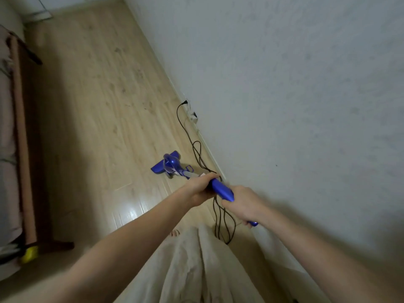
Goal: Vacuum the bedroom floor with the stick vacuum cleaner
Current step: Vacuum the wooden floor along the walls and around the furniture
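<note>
From the head view, your left hand [200, 189] wraps its grip around the upper shaft of the blue stick vacuum cleaner [172, 166], fingers curled tight over the top where the blue handle [222, 190] begins. Your right hand [242, 204] closes its grip on the rear of that same handle, toward 4 o'clock of the left hand; a short blue end pokes out beneath the fingers. Both hands hold nothing else, though the black power cord [197, 149] hangs in loops right under them and you cannot tell whether either hand also pinches it.

The vacuum slants away from you toward 11 o'clock, its floor head [160, 166] flat on the floor [98, 95] just ahead of your left hand. The cord runs from the hands up toward 12 o'clock along the skirting to a plug [184, 103] in a wall socket, with a second fitting close beside it that is too small to make out.

The floor is pale wood-look laminate, with a bright glare patch at 9 o'clock of your left forearm. A white textured wall [295, 84] fills the right side. At far left stands a bed [20, 127] with a dark wooden frame, and a yellow object [30, 254] lies near its foot. Your bare toes [175, 232] show above light trousers [192, 270].
</note>
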Demonstrator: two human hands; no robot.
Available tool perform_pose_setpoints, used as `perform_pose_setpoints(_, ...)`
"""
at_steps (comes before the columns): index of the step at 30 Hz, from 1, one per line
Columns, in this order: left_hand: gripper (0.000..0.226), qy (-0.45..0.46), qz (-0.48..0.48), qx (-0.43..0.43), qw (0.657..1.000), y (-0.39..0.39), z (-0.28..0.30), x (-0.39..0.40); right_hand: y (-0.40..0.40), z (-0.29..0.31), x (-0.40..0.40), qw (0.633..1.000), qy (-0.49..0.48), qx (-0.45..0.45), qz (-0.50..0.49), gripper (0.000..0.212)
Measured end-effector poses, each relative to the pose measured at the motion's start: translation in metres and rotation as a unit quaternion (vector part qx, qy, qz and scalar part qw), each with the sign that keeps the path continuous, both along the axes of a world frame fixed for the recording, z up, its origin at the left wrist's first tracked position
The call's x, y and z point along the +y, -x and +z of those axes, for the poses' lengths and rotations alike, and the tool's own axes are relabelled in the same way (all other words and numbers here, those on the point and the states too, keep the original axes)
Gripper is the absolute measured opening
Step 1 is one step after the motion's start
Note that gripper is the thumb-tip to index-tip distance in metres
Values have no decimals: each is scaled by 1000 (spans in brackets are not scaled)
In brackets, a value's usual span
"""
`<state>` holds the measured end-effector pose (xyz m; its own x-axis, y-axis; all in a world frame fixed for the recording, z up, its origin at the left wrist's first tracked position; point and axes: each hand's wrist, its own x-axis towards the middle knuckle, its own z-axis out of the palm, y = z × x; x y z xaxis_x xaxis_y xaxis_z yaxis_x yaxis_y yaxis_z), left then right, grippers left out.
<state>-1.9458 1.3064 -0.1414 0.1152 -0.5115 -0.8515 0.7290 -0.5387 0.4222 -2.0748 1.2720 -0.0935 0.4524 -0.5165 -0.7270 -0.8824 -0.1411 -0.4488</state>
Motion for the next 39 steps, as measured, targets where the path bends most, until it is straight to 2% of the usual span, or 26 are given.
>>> perform_pose_setpoints(4,10,-45,28,-43,998,-17,-30,6,-17,-42,12,997,-58,-28,-30,7)
perform_pose_setpoints(10,11,-63,83,-92,990,-60,-52,12,-66,-70,16,988,-125,-64,-62,19)
perform_pose_setpoints(19,25,-59,60,-94,992,-87,-43,37,-87,-54,35,985,-151,-79,-29,20)
perform_pose_setpoints(26,23,-12,43,-48,998,-73,-8,71,-68,-2,55,981,-177,-80,-9,23)
perform_pose_setpoints(32,24,24,72,1,997,-35,8,89,-34,40,61,990,-122,-48,49,21)
perform_pose_setpoints(35,29,19,86,3,996,-14,7,94,-18,42,70,994,-76,-33,66,21)
perform_pose_setpoints(39,22,43,98,0,994,10,-4,96,1,29,80,998,-25,-36,46,16)
